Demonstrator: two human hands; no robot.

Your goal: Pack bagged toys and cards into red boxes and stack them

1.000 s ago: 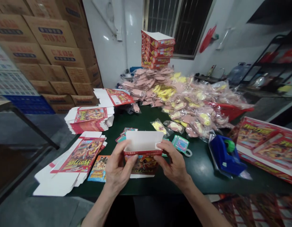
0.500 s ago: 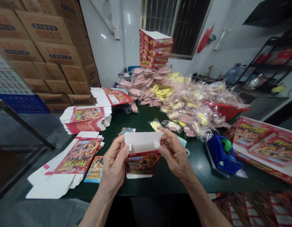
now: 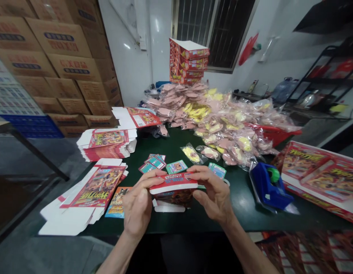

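Note:
A small red printed carton (image 3: 173, 188) is held between both hands above the near edge of the green table (image 3: 245, 213). Its top flap is folded down flat over the opening. My left hand (image 3: 139, 203) grips the carton's left end, thumb on the front and fingers over the flap. My right hand (image 3: 214, 192) grips its right end the same way. Small teal cards (image 3: 165, 164) lie on the table just behind the carton. A colourful card (image 3: 117, 203) lies to the left of my left hand.
Flat unfolded cartons (image 3: 90, 194) are stacked at the left, more (image 3: 107, 142) behind them. A big heap of pink and yellow bagged items (image 3: 219, 118) fills the far table, with stacked red boxes (image 3: 189, 61) behind. A blue tape dispenser (image 3: 269, 186) and red trays (image 3: 319, 171) sit right.
The carton's white top flap stood upright before; both hands have folded it down over the opening. The teal cards behind it are now uncovered.

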